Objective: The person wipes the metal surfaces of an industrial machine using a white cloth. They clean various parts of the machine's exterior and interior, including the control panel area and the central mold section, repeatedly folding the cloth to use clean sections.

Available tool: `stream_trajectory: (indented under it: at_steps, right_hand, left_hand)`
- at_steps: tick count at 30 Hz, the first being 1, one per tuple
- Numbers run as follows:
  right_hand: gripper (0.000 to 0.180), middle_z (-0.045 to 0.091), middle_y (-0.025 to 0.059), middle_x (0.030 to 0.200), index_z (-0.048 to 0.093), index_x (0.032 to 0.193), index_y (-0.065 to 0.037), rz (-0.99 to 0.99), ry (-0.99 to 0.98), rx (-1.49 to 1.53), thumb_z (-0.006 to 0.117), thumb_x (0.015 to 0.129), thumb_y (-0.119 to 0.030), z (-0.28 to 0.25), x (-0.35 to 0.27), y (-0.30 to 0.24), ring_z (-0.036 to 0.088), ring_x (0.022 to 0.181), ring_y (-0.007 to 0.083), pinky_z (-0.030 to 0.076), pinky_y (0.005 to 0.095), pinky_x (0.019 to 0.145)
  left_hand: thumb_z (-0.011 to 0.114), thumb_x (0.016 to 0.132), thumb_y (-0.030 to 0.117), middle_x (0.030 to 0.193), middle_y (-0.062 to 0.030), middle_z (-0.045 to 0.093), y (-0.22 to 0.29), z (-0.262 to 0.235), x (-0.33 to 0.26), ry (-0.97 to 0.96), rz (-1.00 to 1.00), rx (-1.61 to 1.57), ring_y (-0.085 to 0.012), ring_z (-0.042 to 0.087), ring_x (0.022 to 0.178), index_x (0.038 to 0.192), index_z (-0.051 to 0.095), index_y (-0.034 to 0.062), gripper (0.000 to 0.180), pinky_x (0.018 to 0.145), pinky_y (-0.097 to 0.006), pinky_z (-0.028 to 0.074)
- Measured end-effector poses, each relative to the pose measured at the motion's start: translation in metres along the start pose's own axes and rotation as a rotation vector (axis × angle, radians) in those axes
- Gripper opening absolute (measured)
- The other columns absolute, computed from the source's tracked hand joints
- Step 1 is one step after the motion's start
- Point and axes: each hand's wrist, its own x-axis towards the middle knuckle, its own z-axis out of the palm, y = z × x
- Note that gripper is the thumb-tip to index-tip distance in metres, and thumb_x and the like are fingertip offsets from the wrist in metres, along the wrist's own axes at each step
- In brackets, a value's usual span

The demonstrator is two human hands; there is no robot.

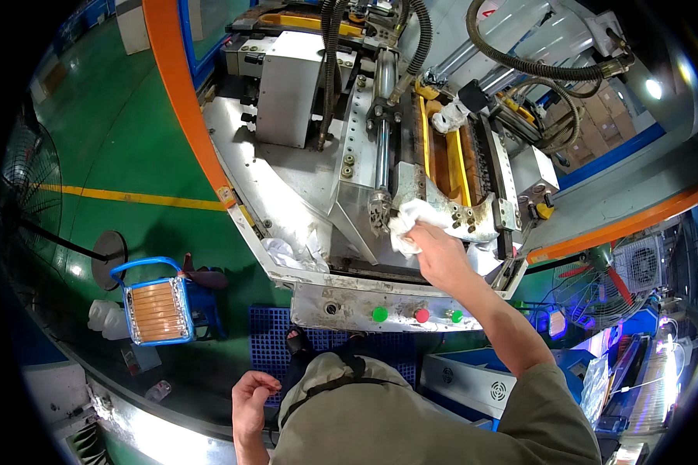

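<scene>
Surface: pale metal machine bed [279, 186], scuffed and stained, bounded by an orange frame [180, 101]; control panel [349, 304] along its near edge.
Room: workshop; green floor [116, 159] crossed by a yellow line [132, 195]; blue grid mat [267, 337] underfoot; cardboard boxes [597, 120] beyond the machine, upper right.
Right hand [444, 260]: reaches over the panel to the machine's near end; grip clamped on a bunched white cloth [412, 225].
Cloth position: in and ahead of the fingertips, just right of the lower end of a shiny cylinder rod [382, 155], beside a curved metal bracket [485, 219]. Cannot tell how firmly it bears on the metal.
Left hand [252, 399]: low, beside the person's body, well apart from the cloth; fingers loosely curled. Cannot tell whether the tips of this grip meet.
Count, cloths: one in hand; one crumpled heap of white cloth [296, 252] at the bed's near left edge.
Count, buttons: three in a row; green button [379, 314], red button [421, 315], second green button [456, 316].
Count, floor items at left: one blue-framed stool [159, 310] with slatted seat; one pedestal fan [35, 174]; two white jugs [115, 322], side by side.
</scene>
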Motion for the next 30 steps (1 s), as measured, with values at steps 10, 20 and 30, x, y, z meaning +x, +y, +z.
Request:
stream_trajectory:
  at_steps: [10,20,30]
  right_hand:
    - [0.034,0.066,0.0154,0.118,0.057,0.128,0.002,1.004,0.536,1.167,0.048,0.096,-0.004,0.006,-0.115,0.082,0.067,0.110,0.0288,0.055,0.0411,0.095]
    - [0.027,0.069,0.0102,0.109,0.065,0.120,-0.003,0.994,1.325,0.810,0.053,0.096,-0.006,-0.013,-0.256,0.220,0.067,0.093,0.0185,0.053,0.0312,0.084]
    - [0.028,0.063,0.0248,0.106,0.060,0.111,-0.001,0.723,0.951,-0.116,0.048,0.085,-0.001,0.086,-0.187,0.206,0.057,0.101,0.0492,0.047,0.0520,0.087]
  left_hand:
    - [0.047,0.080,-0.006,0.087,-0.0088,0.068,0.018,-0.025,0.015,-0.008,-0.011,0.064,-0.0150,0.064,0.082,0.092,0.064,-0.0015,0.021,0.078,-0.027,0.051]
    - [0.048,0.082,-0.004,0.088,-0.0094,0.068,0.041,0.013,0.041,-0.148,-0.078,0.217,-0.0177,0.066,0.081,0.096,0.062,-0.0010,0.020,0.076,-0.028,0.052]
    - [0.068,0.093,0.029,0.095,-0.0037,0.066,0.056,0.115,0.009,-0.370,-0.090,0.503,-0.0123,0.060,0.086,0.104,0.064,0.0017,0.029,0.080,-0.025,0.046]
